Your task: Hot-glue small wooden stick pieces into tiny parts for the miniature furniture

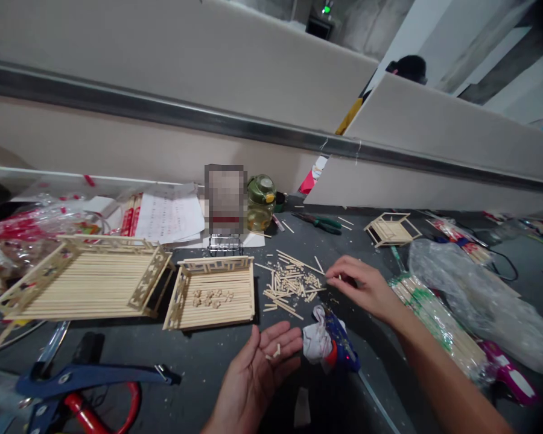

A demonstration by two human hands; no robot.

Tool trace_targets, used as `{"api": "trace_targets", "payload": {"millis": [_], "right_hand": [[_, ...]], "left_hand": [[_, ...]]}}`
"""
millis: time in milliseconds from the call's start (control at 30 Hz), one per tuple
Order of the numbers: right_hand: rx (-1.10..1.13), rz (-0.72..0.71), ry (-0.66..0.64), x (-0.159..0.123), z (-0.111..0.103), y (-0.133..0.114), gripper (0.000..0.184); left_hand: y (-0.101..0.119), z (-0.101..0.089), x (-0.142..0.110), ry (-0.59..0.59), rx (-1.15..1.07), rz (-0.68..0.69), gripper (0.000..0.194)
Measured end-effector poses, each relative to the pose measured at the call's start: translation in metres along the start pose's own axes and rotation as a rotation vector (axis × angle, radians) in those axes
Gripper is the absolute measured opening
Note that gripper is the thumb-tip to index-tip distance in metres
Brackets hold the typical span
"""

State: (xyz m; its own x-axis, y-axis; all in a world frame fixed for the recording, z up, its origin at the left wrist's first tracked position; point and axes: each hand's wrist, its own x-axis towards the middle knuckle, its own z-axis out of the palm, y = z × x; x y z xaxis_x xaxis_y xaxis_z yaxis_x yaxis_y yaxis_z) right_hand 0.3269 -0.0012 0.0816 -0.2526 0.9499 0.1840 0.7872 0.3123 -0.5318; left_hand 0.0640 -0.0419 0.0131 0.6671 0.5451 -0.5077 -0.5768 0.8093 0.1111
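Note:
Palm up in the lower middle, my left hand [265, 361] is slightly cupped and bears a few short wooden stick pieces [276, 351]. My right hand [359, 283] pinches with thumb and forefinger at the right edge of a loose pile of cut wooden sticks [294, 280]; a small pale stick piece [340, 276] shows between its fingers. Left of the pile stands a small tray of wooden sticks [230, 283], with several little stick clusters [212, 297] on its floor. A blue hot glue gun [341, 340] lies between my hands, against crumpled white paper [317, 337].
A larger stick tray [99, 277] stands at left, above a blue-and-red cutter [95, 380]. Pliers [319, 223], a green-lidded bottle [261, 202] and a small stick frame [391, 230] are farther back. Bagged sticks [443, 319] lie right. Beyond the partition, a person's head [407, 69] shows.

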Motion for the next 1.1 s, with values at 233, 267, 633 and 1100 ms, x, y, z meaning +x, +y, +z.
{"api": "trace_targets", "payload": {"millis": [233, 267, 633, 1100], "right_hand": [[-0.013, -0.078, -0.065, -0.042, 0.054, -0.084, 0.019], [-0.040, -0.071, -0.088, -0.045, 0.066, -0.089, 0.018], [-0.099, -0.030, 0.230, -0.049, 0.023, -0.094, 0.023], [-0.121, -0.113, -0.380, 0.044, 0.032, 0.015, 0.012]], "left_hand": [[-0.001, 0.005, -0.005, -0.034, -0.050, 0.020, 0.047], [-0.001, 0.005, -0.005, -0.041, -0.057, 0.019, 0.046], [-0.003, 0.003, -0.007, -0.035, 0.130, 0.091, 0.035], [-0.008, -0.013, 0.001, 0.020, 0.309, 0.077, 0.027]]}}
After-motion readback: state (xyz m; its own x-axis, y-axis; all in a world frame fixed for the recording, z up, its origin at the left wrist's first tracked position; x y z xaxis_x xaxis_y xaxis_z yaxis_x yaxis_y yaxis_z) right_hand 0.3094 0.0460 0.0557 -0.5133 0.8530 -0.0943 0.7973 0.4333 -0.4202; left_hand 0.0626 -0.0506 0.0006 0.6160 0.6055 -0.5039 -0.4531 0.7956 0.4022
